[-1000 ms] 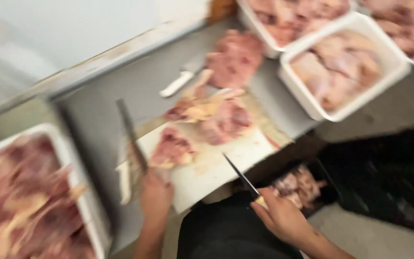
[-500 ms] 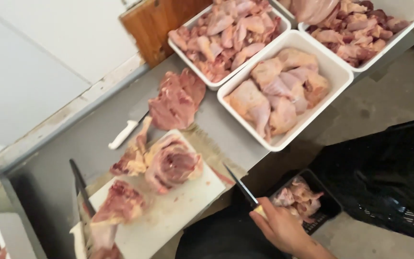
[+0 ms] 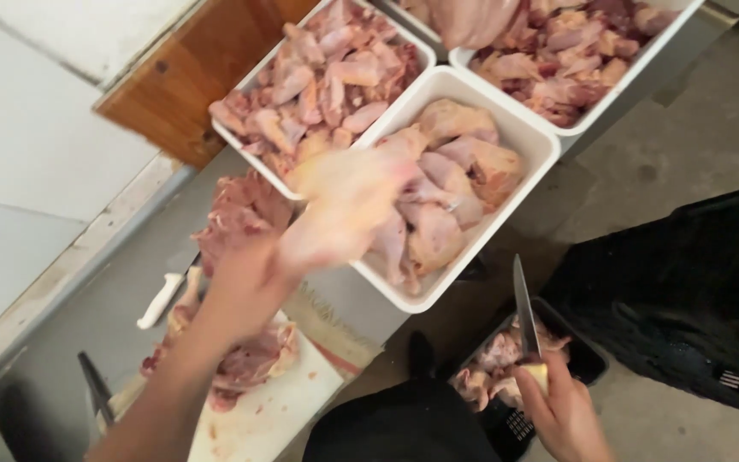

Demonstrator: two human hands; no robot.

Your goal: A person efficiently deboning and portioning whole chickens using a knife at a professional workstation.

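Head view: left hand (image 3: 245, 287) clamped on a blurred chicken piece (image 3: 344, 210), held over the near edge of the white tray (image 3: 519, 137). Right hand (image 3: 562, 411) fingers closed around knife (image 3: 524, 308), blade up, above black crate (image 3: 588, 359).

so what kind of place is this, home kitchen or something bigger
Most likely a butchery or commercial meat-prep room, not a home kitchen. White tubs piled with raw chicken pieces crowd a metal worktable, the left hand carries a chicken piece, and the right hand holds a knife.
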